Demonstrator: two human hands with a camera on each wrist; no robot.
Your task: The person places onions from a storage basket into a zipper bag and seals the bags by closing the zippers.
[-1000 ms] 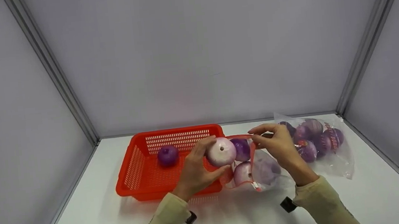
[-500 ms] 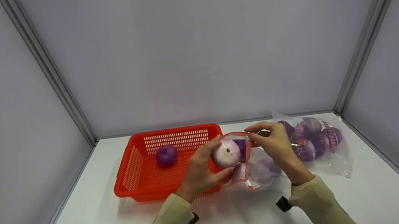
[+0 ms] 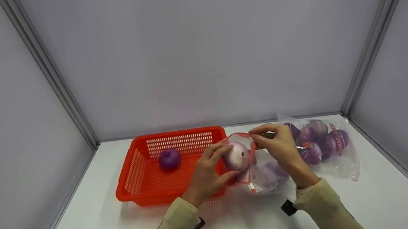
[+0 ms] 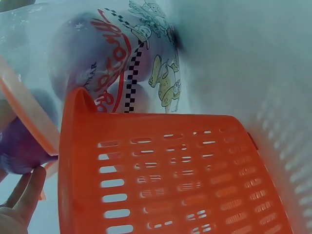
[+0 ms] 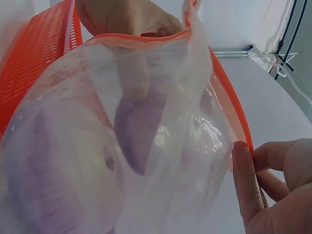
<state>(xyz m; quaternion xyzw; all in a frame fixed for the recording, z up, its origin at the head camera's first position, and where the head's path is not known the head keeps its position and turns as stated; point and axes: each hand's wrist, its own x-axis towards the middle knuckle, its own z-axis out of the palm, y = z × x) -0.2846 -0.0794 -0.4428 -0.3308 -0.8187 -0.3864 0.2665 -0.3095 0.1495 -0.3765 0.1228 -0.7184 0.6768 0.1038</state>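
Note:
In the head view my left hand [image 3: 206,176] grips a purple and white onion [image 3: 236,158] right in the mouth of a clear zip bag [image 3: 268,183]. Its fingers lie over the top of the onion, the thumb below. My right hand [image 3: 280,146] pinches the bag's red zip edge, holding the mouth apart; the right wrist view shows thumb and fingers on that edge [image 5: 246,131]. Other onions [image 5: 58,170] show through the film. The left wrist view has the held onion [image 4: 22,146] beside red printing on the bag [image 4: 112,58].
Left of the bag stands a red plastic basket [image 3: 176,133] with slotted walls, with one purple onion [image 3: 169,159] inside. At the right lies another clear bag [image 3: 343,164] filled with several onions. Pale walls [image 3: 198,55] enclose the white table [image 3: 98,222].
My left hand has moved the onion to the right, into the bag's mouth, and the onion has turned. My right hand keeps its pinch on the zip edge, shifting slightly left.

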